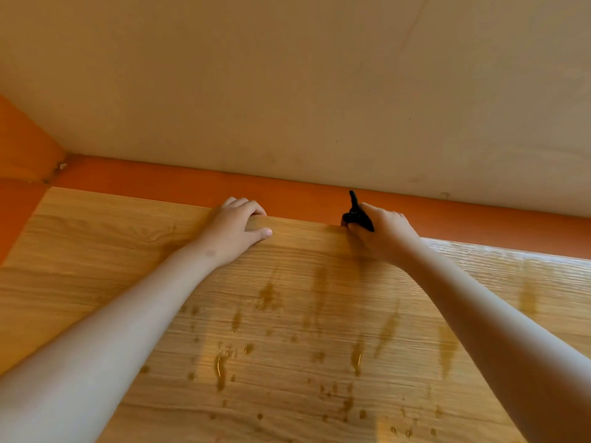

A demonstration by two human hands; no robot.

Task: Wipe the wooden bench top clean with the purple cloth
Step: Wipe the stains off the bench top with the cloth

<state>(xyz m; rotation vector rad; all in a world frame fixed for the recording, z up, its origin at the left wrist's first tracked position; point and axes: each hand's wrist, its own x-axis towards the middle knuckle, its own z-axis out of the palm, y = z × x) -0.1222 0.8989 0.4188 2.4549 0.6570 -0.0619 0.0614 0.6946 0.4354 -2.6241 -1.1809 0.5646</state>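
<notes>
The wooden bench top (112,251) fills the lower part of the head view, with wet streaks and drops (268,295) across its middle and near side. My right hand (383,235) grips a dark bunched cloth (356,215) at the far edge of the bench; only a small part of the cloth sticks out above my fingers, and it looks almost black in this light. My left hand (236,228) hooks its fingers over the far edge, with the thumb flat on the wood.
An orange ledge (179,183) runs along the far side of the bench, and an orange panel (22,148) stands at the left corner. A plain beige wall (287,75) rises behind.
</notes>
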